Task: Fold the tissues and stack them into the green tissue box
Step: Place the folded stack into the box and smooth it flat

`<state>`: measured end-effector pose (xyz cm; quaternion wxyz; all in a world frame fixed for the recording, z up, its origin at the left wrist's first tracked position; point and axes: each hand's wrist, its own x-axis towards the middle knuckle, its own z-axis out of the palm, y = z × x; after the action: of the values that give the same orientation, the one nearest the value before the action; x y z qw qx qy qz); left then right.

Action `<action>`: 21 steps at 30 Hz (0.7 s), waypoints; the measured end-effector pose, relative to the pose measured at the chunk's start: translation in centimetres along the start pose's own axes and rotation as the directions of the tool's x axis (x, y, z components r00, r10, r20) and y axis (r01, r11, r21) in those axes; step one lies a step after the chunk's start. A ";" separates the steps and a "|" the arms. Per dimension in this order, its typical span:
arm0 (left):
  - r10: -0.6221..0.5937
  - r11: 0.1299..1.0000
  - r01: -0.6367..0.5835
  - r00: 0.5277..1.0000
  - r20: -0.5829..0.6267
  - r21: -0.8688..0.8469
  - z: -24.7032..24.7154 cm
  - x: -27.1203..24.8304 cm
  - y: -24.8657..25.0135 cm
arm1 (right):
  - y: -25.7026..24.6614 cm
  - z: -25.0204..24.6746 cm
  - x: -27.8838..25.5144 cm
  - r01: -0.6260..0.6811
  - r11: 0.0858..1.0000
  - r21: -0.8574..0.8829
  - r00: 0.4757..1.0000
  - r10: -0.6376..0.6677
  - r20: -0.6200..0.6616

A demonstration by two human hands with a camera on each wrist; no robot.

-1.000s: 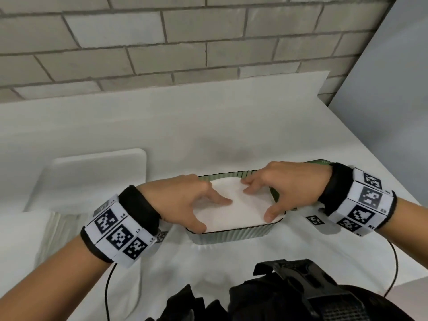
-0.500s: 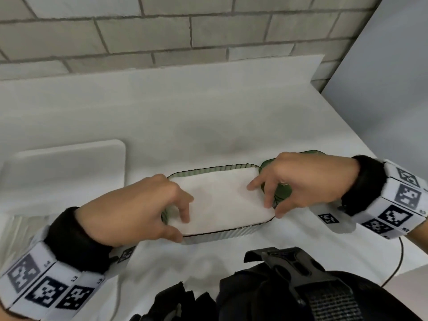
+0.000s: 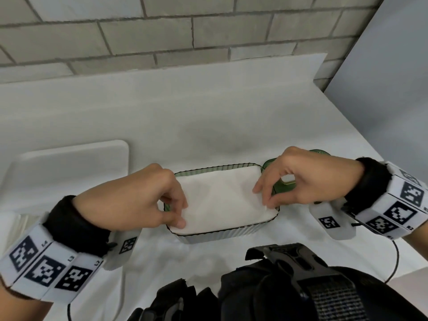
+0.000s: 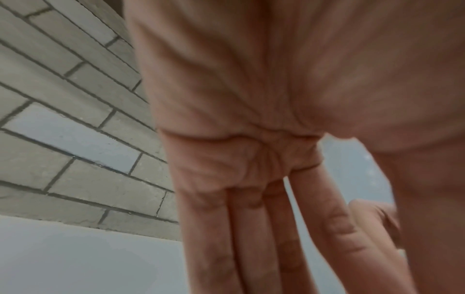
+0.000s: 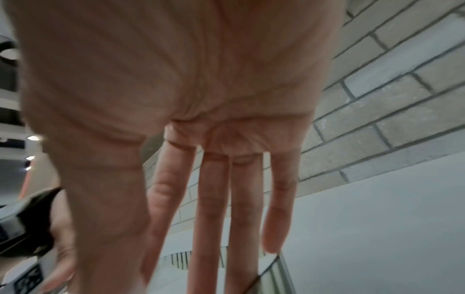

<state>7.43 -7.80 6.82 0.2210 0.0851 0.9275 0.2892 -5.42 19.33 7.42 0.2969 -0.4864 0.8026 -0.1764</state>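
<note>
The green tissue box [image 3: 220, 235], with ribbed walls, stands in the middle of the white table and is filled to the rim by a folded white tissue [image 3: 222, 200]. My left hand [image 3: 181, 214] is at the box's left end, fingers pointing down, fingertips and thumb touching the tissue's left edge. My right hand [image 3: 264, 198] is at the right end, fingertips and thumb on the tissue's right edge. In both wrist views the fingers [image 4: 251, 238] [image 5: 226, 218] look fairly straight. The box rim [image 5: 276, 266] shows under the right fingers.
A white tray [image 3: 69, 163] lies at the left. More white tissue [image 3: 20, 221] shows at the left edge. A green piece [image 3: 284, 186] sits behind my right hand. Black gear [image 3: 278, 286] fills the bottom. A brick wall [image 3: 208, 31] stands behind.
Both hands have slid apart, from the middle of the tissue to its left and right ends. The tissue now lies flatter in the box.
</note>
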 end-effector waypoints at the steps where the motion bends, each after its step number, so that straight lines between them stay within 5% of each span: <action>1: 0.009 1.000 -0.009 0.999 -0.038 0.005 0.2 0.1 0.2 | 0.2 0.1 -0.1 -0.006 0.998 0.064 0.999 0.009 -0.051; 5: 0.106 0.991 -0.120 0.976 -0.190 -0.065 1.8 1.3 1.5 | 1.0 1.0 -0.2 0.015 0.970 0.241 0.970 0.045 -0.239; 9: 0.151 0.975 -0.175 0.973 -0.172 -0.137 2.6 2.4 2.1 | 1.7 2.0 -0.4 0.052 0.934 0.355 0.937 0.077 -0.339; 21: 0.138 0.979 -0.152 0.985 -0.106 -0.133 2.4 3.0 2.1 | 2.2 3.1 -1.2 0.107 0.917 0.384 0.921 0.055 -0.386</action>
<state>5.90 -4.07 5.18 0.1599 0.1229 0.9057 0.3730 -4.47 21.46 4.23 0.2217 -0.3818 0.7859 -0.4329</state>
